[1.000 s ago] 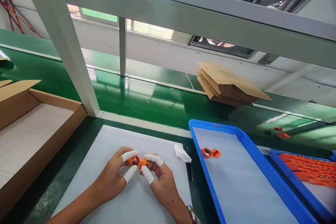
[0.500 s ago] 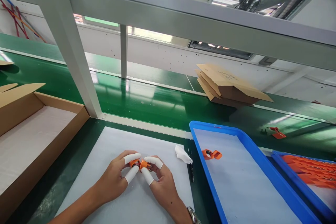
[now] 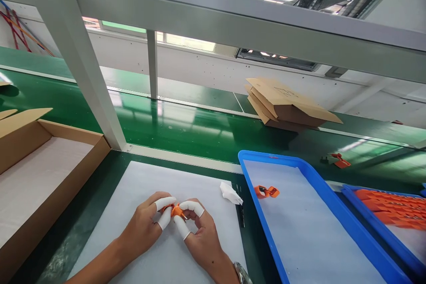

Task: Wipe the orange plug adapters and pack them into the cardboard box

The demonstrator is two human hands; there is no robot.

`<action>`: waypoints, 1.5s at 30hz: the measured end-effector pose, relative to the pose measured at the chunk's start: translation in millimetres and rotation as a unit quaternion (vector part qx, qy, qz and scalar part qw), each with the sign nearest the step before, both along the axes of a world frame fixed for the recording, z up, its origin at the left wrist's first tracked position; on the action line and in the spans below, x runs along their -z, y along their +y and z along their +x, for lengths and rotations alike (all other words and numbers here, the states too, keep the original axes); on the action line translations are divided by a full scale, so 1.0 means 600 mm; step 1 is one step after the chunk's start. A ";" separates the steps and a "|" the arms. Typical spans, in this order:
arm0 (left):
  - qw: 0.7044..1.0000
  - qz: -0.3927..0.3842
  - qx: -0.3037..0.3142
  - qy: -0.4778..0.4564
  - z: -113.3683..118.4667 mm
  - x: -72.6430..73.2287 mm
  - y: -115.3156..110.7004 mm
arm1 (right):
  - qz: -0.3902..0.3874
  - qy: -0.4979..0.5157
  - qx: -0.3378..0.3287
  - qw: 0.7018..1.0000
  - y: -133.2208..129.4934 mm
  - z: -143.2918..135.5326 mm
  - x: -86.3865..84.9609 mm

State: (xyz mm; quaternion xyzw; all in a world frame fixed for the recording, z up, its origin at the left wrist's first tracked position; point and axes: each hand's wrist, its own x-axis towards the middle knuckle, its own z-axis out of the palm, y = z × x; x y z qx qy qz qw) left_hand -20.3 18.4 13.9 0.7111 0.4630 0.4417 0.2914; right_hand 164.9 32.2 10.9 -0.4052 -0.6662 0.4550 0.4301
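Over the white sheet (image 3: 133, 195), my left hand (image 3: 149, 219) pinches one side of a small orange part (image 3: 169, 207) between thumb and index finger. My right hand (image 3: 201, 230) grips the adjoining orange piece (image 3: 177, 211), from which small metal prongs stick out to the right. The two pieces touch or nearly touch; the fingertips hide the exact join. White finger covers sit on the thumbs and index fingers of both hands. To the right, a similar orange part (image 3: 266, 191) lies in the blue tray (image 3: 269, 235).
Crumpled white tissue (image 3: 230, 192) and dark tweezers (image 3: 242, 213) lie right of the sheet. An open cardboard box (image 3: 89, 166) stands left. Farther right, a second blue tray (image 3: 382, 235) holds several orange parts. Folded cardboard (image 3: 289, 102) and another orange part (image 3: 340, 161) are behind.
The right-hand orange piece has turned, its prongs now angled more downward, and both hands have drawn slightly closer around the parts. The whole view has shifted a little.
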 end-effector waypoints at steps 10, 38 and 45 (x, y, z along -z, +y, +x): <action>0.980 -0.173 0.096 -0.002 -0.030 -0.002 0.004 | 0.018 -0.028 -0.017 0.999 0.009 0.016 0.000; 0.983 -0.118 0.090 0.107 -0.037 0.002 0.009 | 0.094 -0.119 -0.107 0.983 0.007 0.021 -0.009; 0.983 -0.124 0.088 0.097 -0.038 0.013 0.009 | 0.091 -0.095 -0.116 0.984 0.015 0.022 -0.011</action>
